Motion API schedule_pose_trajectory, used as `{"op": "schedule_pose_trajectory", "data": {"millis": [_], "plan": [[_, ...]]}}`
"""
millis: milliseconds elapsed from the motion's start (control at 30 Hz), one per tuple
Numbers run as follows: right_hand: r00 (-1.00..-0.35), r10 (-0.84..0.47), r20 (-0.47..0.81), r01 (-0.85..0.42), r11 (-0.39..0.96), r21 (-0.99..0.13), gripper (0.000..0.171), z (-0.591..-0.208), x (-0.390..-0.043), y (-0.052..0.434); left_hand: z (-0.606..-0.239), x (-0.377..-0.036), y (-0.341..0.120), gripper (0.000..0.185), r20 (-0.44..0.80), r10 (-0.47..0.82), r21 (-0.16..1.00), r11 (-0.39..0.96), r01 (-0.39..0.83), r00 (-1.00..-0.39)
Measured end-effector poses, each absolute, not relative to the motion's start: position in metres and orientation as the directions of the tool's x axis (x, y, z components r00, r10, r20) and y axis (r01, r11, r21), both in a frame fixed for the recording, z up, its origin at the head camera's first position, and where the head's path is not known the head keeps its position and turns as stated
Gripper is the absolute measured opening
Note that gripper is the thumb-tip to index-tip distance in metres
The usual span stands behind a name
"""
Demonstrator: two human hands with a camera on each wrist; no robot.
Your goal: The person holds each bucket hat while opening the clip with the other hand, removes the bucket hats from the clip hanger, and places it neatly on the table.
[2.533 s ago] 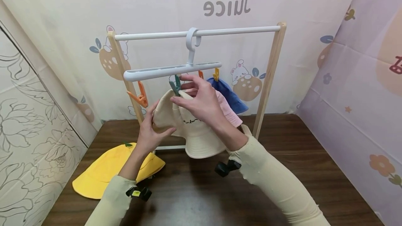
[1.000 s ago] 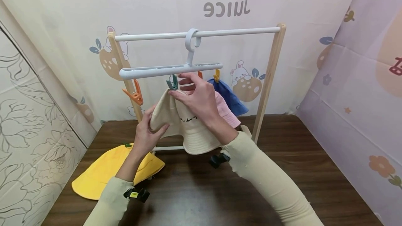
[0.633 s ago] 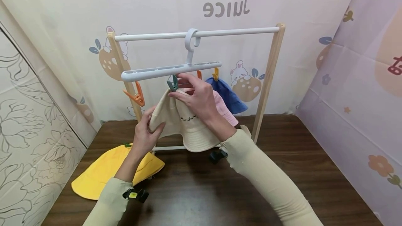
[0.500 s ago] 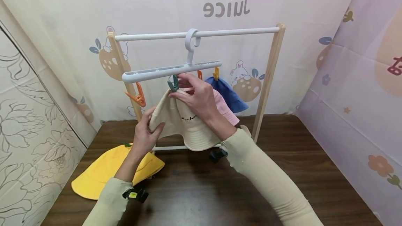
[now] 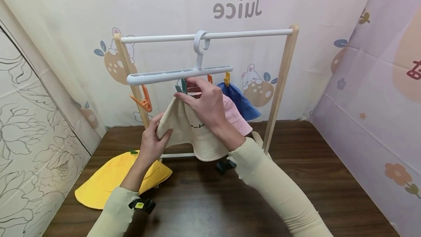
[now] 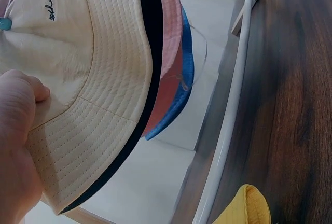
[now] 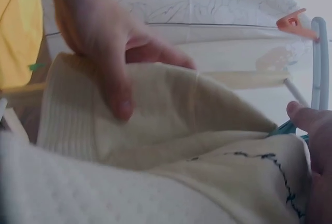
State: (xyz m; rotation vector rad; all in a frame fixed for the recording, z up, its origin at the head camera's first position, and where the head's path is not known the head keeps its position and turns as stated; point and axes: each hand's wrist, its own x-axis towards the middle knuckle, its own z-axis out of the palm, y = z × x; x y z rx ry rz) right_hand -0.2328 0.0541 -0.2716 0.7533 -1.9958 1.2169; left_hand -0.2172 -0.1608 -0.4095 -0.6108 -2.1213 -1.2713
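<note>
Cream hat [image 5: 197, 134] stays gripped by both hands, barely shifted.

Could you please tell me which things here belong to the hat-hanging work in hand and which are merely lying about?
In hand:
cream bucket hat, held by left hand
green clip, at right hand
white clip hanger

Lying or hanging about:
yellow hat
pink hat
blue hat
orange clip

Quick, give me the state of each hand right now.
Left hand: grips the brim of the cream bucket hat.
Right hand: pinches the green clip at the hat's top.
</note>
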Motion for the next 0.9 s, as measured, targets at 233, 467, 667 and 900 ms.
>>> {"op": "schedule_pose_trajectory", "data": {"millis": [233,467,667,900], "plan": [[-0.689,-0.094,0.719,-0.699,0.346,-0.625,0.042,-0.268,-0.226,0.052,-0.409,-0.216,-0.161,0.065,0.686,0.087,0.622,0.446,0.644,-0.722],[-0.714,-0.076,0.696,-0.678,0.326,-0.66,0.043,-0.269,-0.224,0.053,-0.409,-0.215,-0.161,0.065,0.681,0.097,0.63,0.427,0.649,-0.726],[-0.733,-0.054,0.678,-0.657,0.312,-0.686,0.05,-0.272,-0.221,0.051,-0.408,-0.215,-0.161,0.066,0.688,0.106,0.631,0.402,0.664,-0.718],[-0.724,-0.046,0.688,-0.667,0.301,-0.681,0.049,-0.274,-0.22,0.05,-0.409,-0.217,-0.162,0.066,0.694,0.107,0.62,0.414,0.667,-0.712]]}}
